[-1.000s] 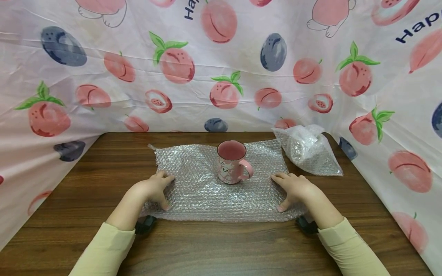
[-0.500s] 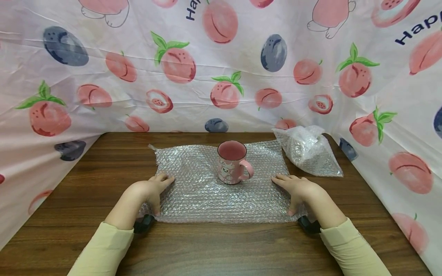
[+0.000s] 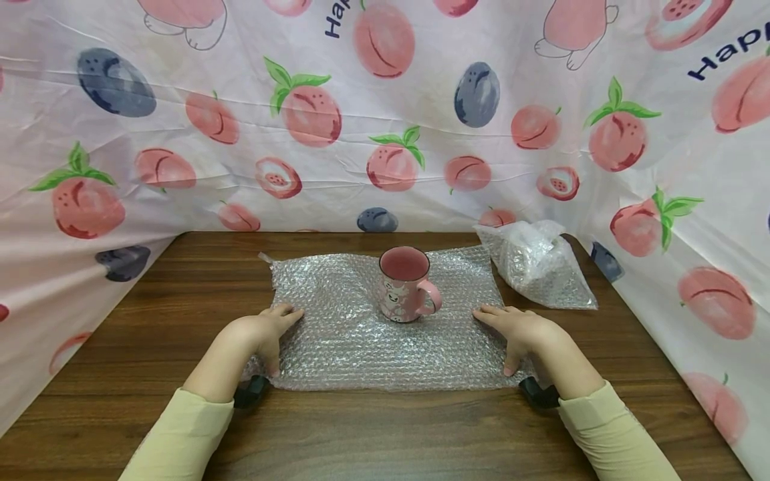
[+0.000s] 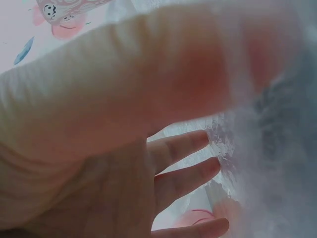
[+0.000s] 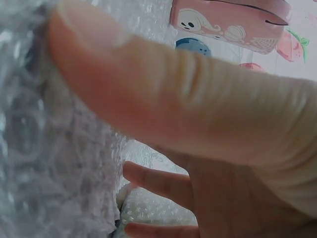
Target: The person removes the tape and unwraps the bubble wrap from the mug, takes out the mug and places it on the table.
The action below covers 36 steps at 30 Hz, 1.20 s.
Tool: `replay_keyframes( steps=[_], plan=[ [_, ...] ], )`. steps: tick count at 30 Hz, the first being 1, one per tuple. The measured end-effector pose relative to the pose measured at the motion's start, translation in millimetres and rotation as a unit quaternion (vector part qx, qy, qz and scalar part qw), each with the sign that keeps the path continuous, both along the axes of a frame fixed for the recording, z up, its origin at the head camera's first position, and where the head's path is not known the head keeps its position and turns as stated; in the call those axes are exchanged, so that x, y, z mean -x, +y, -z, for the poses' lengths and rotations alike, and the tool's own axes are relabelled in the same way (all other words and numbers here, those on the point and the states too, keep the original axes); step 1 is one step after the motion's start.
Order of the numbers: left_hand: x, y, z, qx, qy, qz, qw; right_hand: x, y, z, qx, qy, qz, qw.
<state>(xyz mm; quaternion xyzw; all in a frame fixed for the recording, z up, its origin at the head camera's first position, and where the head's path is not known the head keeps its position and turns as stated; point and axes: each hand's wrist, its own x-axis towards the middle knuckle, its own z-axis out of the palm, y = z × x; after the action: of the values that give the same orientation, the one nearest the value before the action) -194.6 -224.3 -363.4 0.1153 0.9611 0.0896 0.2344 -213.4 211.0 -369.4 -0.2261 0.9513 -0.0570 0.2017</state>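
A pink mug with a dark rim and white cartoon figures stands upright on a spread sheet of bubble wrap, its handle toward the right. My left hand rests on the sheet's left edge, fingers extended and thumb spread toward the front. At the opposite edge my right hand lies in much the same way, fingertips pressing the wrap. Both wrist views show straight, spread fingers touching the bubble wrap, and the mug appears at the top of the right wrist view.
A bundle of bubble wrap sits at the back right of the brown wooden table; its contents are hidden. A fruit-print cloth hangs behind and along both sides.
Both thumbs have shifted outward, away from the mug, toward the sheet's front corners. The mug and the wrapped bundle stay in place.
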Motion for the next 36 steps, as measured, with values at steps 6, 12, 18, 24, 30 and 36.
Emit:
replay_keyframes(
  steps=[6,12,18,24,30,36],
  plan=[
    [1.3,-1,1.4,-0.004,-0.007,-0.002,1.0,4.2,4,1.1,0.014,-0.005,-0.016,1.0],
    [1.4,-2,0.2,-0.01,-0.007,-0.001,0.9999,6.1,6,2.2,0.021,-0.017,-0.012,1.0],
    [2.3,-1,-0.8,-0.023,0.008,0.009,0.9997,6.1,6,1.4,0.024,-0.023,-0.01,0.999],
    [7.2,9,-2.7,-0.078,0.048,0.027,0.9955,6.4,7,0.7,0.03,-0.02,-0.013,0.999],
    [14.5,25,-2.1,-0.122,0.106,0.037,0.9862,6.1,7,1.7,0.041,-0.019,-0.017,0.999],
    [17.3,36,1.5,-0.147,0.169,0.024,0.9743,5.8,6,2.7,0.053,-0.019,-0.01,0.998]
  ],
)
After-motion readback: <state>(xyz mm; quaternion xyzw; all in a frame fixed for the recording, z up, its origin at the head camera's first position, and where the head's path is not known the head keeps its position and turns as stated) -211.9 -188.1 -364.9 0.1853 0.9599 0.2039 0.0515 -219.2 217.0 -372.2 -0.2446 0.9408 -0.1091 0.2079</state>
